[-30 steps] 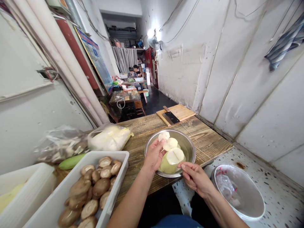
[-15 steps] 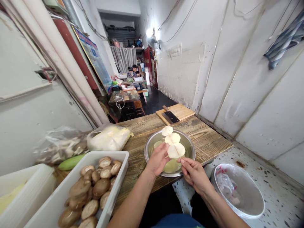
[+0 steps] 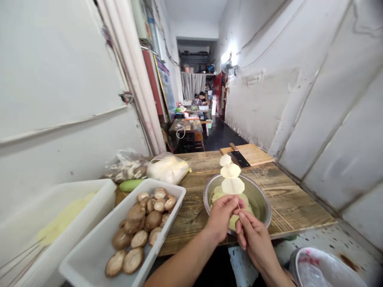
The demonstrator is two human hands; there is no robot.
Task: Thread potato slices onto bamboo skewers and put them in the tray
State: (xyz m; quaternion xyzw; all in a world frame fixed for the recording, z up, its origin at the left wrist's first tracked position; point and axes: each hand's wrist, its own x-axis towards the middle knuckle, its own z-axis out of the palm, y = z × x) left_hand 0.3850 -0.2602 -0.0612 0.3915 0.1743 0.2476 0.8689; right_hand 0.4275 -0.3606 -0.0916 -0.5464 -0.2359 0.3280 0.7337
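The left hand [image 3: 222, 217] and right hand [image 3: 255, 238] both pinch one thin stick [image 3: 239, 206], whose three pale slices [image 3: 233, 186] point toward twelve o'clock above the metal bowl [image 3: 264, 208] on the tabletop [image 3: 191, 207], a knife [image 3: 241, 159] lying at twelve o'clock beyond.

1 light source [image 3: 229, 57] flares white near the right wall [image 3: 260, 91], its outline lost to glare. Soft, even light reaches my left hand [image 3: 222, 218] and my right hand [image 3: 253, 235]; both render clearly. The potato slices [image 3: 232, 185] read pale, with little surface detail. The far floor [image 3: 223, 133] is dark. Wide-angle stretch skews the left tray [image 3: 86, 219] at the frame edge. The upper right corner darkens.
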